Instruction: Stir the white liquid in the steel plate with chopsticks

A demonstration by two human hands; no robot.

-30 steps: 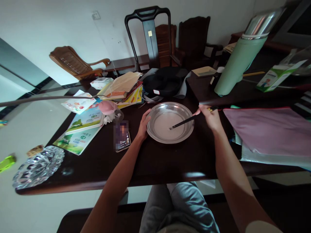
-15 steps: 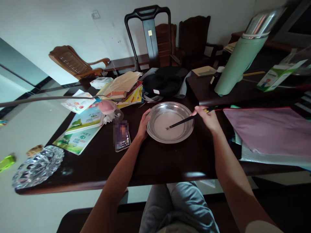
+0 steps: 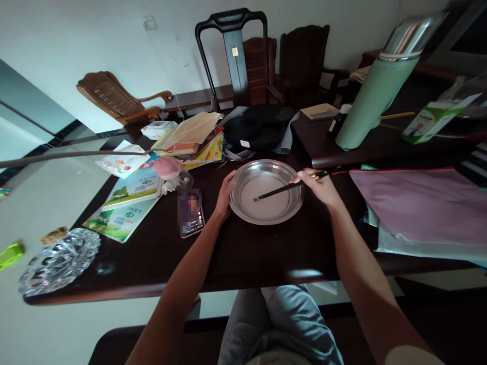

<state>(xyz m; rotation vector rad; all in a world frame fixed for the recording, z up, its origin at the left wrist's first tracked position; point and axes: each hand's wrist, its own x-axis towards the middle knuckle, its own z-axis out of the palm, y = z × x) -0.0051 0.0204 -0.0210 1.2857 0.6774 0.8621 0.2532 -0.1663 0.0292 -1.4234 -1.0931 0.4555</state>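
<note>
A round, shallow metal basin (image 3: 266,219) rests on the dark table in front of me. My left hand (image 3: 225,196) grips its left rim, thumb along the edge and the other fingers partly hidden. In my right hand (image 3: 316,186) is a slim black writing brush (image 3: 279,190) with gold bands and a red cord at its back end. It slants down to the left over the basin, its tip above the middle; whether the tip touches the bottom I cannot tell. Left of the basin lies a phone (image 3: 191,215), its screen partly blurred.
Workbooks (image 3: 131,195), a pink-topped object (image 3: 167,167) and a glass dish (image 3: 63,261) are on the left. Behind the basin sit stacked papers (image 3: 196,133) and a black bag (image 3: 261,126). On the right stand a green thermos (image 3: 375,104) and a pink pouch (image 3: 426,203).
My right hand has moved a little left with the brush, so the tip is farther left over the basin. My left hand and the basin stay put.
</note>
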